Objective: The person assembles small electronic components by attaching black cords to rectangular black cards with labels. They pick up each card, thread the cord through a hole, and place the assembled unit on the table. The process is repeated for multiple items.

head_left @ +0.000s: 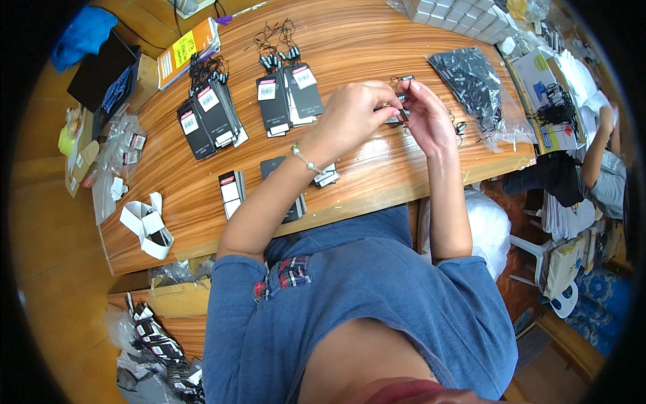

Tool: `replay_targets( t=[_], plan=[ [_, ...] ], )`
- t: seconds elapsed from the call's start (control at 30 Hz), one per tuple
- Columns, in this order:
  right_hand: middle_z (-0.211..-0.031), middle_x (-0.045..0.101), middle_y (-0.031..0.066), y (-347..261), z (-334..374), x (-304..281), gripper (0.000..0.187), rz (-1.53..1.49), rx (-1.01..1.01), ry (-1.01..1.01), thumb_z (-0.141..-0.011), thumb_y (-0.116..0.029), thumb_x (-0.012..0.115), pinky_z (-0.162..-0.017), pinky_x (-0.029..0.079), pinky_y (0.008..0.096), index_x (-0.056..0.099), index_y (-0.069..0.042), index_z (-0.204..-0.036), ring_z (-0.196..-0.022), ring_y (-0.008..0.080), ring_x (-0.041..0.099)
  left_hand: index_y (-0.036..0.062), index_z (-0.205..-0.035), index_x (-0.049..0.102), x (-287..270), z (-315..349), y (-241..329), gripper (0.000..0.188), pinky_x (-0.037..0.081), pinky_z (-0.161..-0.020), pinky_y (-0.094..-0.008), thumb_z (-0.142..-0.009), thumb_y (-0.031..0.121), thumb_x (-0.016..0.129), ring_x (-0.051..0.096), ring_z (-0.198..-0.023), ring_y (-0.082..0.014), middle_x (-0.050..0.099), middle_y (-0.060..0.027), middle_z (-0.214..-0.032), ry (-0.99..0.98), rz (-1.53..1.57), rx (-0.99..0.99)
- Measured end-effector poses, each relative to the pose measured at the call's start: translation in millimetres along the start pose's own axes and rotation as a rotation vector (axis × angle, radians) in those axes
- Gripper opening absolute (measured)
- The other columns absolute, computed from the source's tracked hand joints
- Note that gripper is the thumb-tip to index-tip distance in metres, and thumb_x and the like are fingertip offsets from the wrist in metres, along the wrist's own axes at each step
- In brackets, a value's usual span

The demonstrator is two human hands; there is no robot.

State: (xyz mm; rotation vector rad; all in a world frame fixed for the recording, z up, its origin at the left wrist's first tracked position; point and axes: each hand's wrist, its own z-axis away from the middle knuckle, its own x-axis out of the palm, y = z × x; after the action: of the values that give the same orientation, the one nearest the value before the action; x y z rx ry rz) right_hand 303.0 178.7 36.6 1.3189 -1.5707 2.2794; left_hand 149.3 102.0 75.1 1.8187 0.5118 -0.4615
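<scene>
Over the table's right half, my left hand [356,116] and my right hand [428,120] meet, with fingers pinched together. Between their fingertips is a thin black tag string [404,115], partly hidden by the fingers. More black loops with pale-blue ends lie under and around my right hand. Beneath my left forearm are a stack of dark hang tags [272,165] and some small white labels [328,177]. Farther off lie two groups of dark hang tags with white stickers, a left group [196,128] and a middle group [272,108], with black strings fanned out behind them.
A clear bag of black strings [468,84] lies at the right. Small white boxes [447,17] stand at the far right edge. A white ribbon roll [147,225] and labels [232,192] lie at left. Another person's arm [601,145] shows at far right.
</scene>
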Motion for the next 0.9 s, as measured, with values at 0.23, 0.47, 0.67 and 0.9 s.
replay_targets(
  t=[0.23, 0.47, 0.67, 0.9],
  plan=[
    [-0.090, 0.058, 0.0036, -20.8, -18.3, -0.1, 0.012, -0.255, 0.019, -0.103, -0.087, -0.020, 0.054, -0.081, 0.043, 0.0387, 0.057, -0.008, -0.091, -0.088, 0.0172, 0.053, 0.0004, -0.087, 0.066, -5.2, 10.1, -9.7, 0.012, 0.049, -0.065, -0.0256, -0.077, 0.007, 0.063, 0.061, -0.072, -0.0125, 0.065, -0.0065, -0.087, -0.029, 0.109, -0.106],
    [-0.083, 0.055, 0.0040, -38.0, -31.8, 14.7, 0.010, -0.478, -0.112, -0.414, -0.090, -0.011, 0.050, -0.071, 0.041, 0.0288, 0.057, -0.003, -0.089, -0.074, 0.0137, 0.050, -0.0015, -0.093, 0.065, -12.6, 16.6, -25.9, 0.014, 0.049, -0.073, -0.0223, -0.080, 0.004, 0.062, 0.062, -0.081, -0.0114, 0.065, -0.0062, -0.097, 0.083, 0.452, -0.191],
    [-0.076, 0.058, -0.0005, -12.6, 0.1, 64.2, 0.009, 0.667, -0.433, 0.014, -0.083, -0.008, 0.061, -0.058, 0.037, 0.0187, 0.062, 0.000, -0.087, -0.065, 0.0033, 0.048, -0.0010, -0.092, 0.062, -36.3, 17.5, -14.4, 0.015, 0.051, -0.074, -0.0216, -0.078, 0.001, 0.066, 0.062, -0.083, -0.0121, 0.064, -0.0097, -0.095, 0.408, 0.547, -0.178],
    [-0.061, 0.053, 0.0042, 5.3, 6.1, 88.5, 0.006, 1.150, -0.673, 0.056, -0.075, -0.004, 0.063, -0.048, 0.036, 0.0219, 0.062, 0.003, -0.075, -0.052, 0.0080, 0.045, -0.0013, -0.088, 0.061, -38.4, 19.4, -11.2, 0.016, 0.051, -0.069, -0.0208, -0.075, 0.001, 0.069, 0.061, -0.076, -0.0099, 0.064, -0.0060, -0.083, 0.580, 0.531, -0.098]
  ],
)
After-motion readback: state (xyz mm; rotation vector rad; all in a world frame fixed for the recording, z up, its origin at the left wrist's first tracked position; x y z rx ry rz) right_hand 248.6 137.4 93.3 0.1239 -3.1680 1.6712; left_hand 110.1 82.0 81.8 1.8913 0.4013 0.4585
